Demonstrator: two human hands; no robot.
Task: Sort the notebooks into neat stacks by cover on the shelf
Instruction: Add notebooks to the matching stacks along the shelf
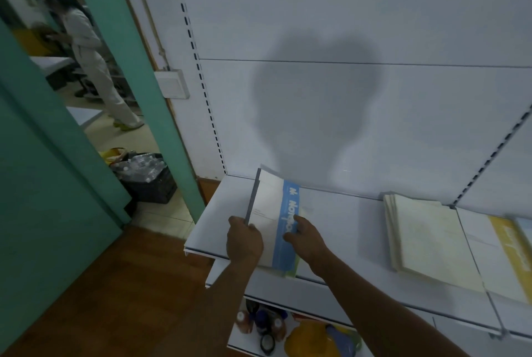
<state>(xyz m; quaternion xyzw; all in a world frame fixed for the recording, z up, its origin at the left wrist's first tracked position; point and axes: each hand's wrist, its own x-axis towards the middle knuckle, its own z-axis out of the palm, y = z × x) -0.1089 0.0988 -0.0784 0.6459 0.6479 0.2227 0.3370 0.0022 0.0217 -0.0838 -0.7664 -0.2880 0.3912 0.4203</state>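
Two hands are shown on the blue notebook (273,221): left hand (244,243) curled around its spine edge, right hand (305,238) pressed flat, fingers extended.

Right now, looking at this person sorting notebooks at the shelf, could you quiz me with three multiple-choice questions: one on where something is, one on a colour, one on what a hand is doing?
1. Where does the cream stack lie relative to the blue-banded notebook?
A. To its right on the shelf
B. On top of it
C. On the floor

2. What colour is the band on the notebook under the hands?
A. Red
B. Blue
C. Black

3. What is the left hand doing?
A. Hanging at the side
B. Pointing at the wall
C. Gripping the notebook's left edge

Answers: 1 A, the cream stack sits apart, farther right on the same shelf. 2 B, a light blue strip with white lettering runs down the cover. 3 C, its fingers curl over the spine edge, while the right hand rests on the band.
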